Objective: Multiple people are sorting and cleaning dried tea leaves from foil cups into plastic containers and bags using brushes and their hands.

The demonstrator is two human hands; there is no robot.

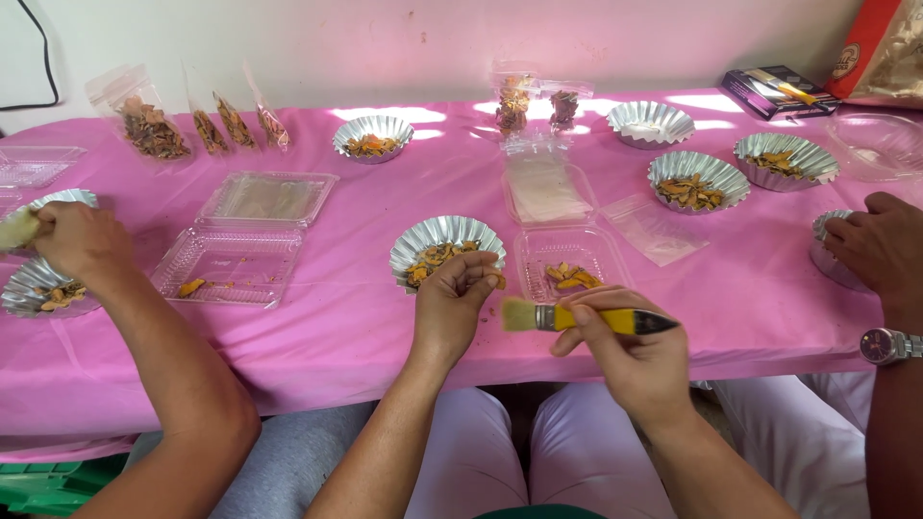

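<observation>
Pinching a dried orange piece point(496, 280) at frame centre, the left hand point(454, 303) is held over a foil cup point(444, 235). A yellow brush point(577, 318) is gripped by the right hand point(630, 346), just right of it. Co-workers' hands point(82, 240) are seen at both edges.

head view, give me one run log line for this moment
left hand: pinches orange piece | right hand: grips yellow brush | foil cup behind | pink tablecloth
</observation>
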